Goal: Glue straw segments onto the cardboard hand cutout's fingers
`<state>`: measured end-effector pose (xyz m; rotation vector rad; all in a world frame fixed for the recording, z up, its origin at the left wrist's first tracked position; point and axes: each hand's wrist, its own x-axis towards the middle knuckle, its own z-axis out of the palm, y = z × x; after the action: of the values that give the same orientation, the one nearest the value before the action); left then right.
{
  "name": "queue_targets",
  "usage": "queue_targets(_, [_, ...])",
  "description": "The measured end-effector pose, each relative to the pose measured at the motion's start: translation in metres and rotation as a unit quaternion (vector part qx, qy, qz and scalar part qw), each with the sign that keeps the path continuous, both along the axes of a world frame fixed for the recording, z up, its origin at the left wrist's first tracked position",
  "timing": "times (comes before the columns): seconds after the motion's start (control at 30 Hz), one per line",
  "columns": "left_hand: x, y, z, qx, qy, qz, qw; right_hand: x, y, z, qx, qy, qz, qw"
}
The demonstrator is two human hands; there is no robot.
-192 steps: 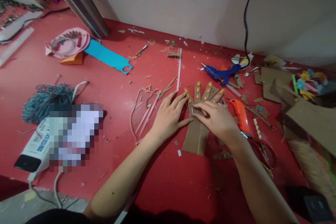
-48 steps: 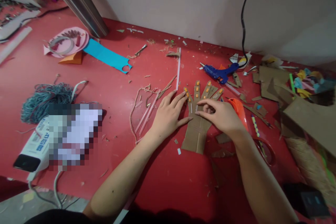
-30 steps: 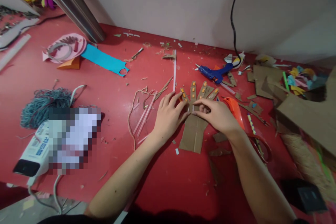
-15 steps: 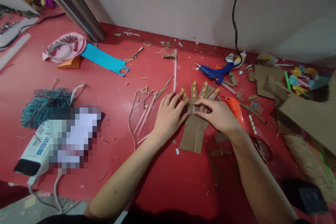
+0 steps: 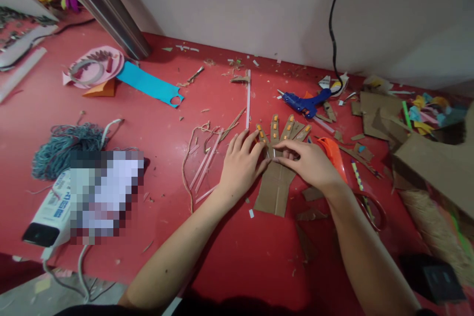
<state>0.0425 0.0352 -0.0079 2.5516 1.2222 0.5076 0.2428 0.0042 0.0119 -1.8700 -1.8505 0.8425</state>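
Observation:
A cardboard hand cut-out (image 5: 274, 192) lies flat on the red table, with short orange tube pieces (image 5: 275, 127) fixed along its fingers. Over its palm, my right hand (image 5: 301, 160) pinches a short clear straw piece (image 5: 274, 153) between thumb and forefinger. My left hand (image 5: 244, 160) is closed at the palm's left side, thumb and forefinger almost together around what looks like another pale straw piece, partly hidden. Both sets of fingertips touch or nearly touch the cardboard. Longer clear straws (image 5: 208, 160) and brown twine (image 5: 184, 170) lie left of my left hand.
A blue glue gun (image 5: 305, 102) with a black cord lies behind the cut-out. Orange-handled scissors (image 5: 333, 155) and cardboard scraps (image 5: 381, 113) are at right. To the left are teal yarn (image 5: 66, 150), a blurred-out phone (image 5: 111, 192), a blue strip (image 5: 150, 84) and a steel flask (image 5: 118, 15).
The view has shifted very slightly. Both hands keep their pinched places over the cardboard palm, with no other clear movement.

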Motion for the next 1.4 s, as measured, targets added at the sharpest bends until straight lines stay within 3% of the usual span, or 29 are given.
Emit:
queue_targets(0.43, [0.0000, 0.0003, -0.0001, -0.001, -0.007, -0.002, 1.000, -0.0046, 0.0002, 0.0037, -0.015, -0.026, -0.034, 0.999])
queue_targets(0.73, [-0.0004, 0.0004, 0.0019, -0.016, -0.004, -0.005, 1.000, -0.0025, -0.0003, 0.0025, -0.014, -0.006, -0.013, 1.000])
queue_targets(0.97, [-0.0002, 0.0004, 0.0013, -0.007, -0.007, -0.002, 1.000, -0.0051, 0.0008, 0.0043, -0.018, -0.028, -0.041, 0.999])
queue_targets(1.17, [-0.0004, 0.0004, 0.0006, -0.007, -0.005, -0.003, 1.000, -0.0035, -0.0008, 0.0029, -0.010, -0.007, -0.008, 1.000])
queue_targets(1.4, [-0.0003, 0.0001, 0.0006, -0.015, -0.011, -0.001, 1.000, -0.0053, 0.0006, 0.0041, -0.011, -0.047, -0.025, 0.999])
